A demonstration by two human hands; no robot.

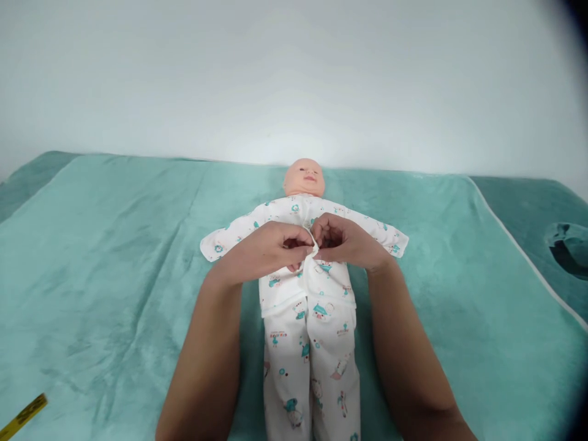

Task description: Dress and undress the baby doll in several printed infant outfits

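Observation:
A baby doll [304, 176] lies on its back, head toward the wall, dressed in a white printed jacket [280, 288] and matching trousers [287, 373]. Over the doll's chest, my left hand [280, 245] pinches the jacket's front edge between thumb and fingers. Close beside it, my right hand [342, 242] pinches the opposite side of the same front opening. The fabric between my fingertips is lifted and bunched. Any fastener there is hidden by my fingers. Both jacket sleeves stretch out to the sides.
A teal blanket [114, 245] with some creases covers the surface under the doll. A white wall [294, 79] rises behind it. A yellow strip with dark marks [22, 413] lies at the lower left. A dark curved print [569, 251] shows at the right.

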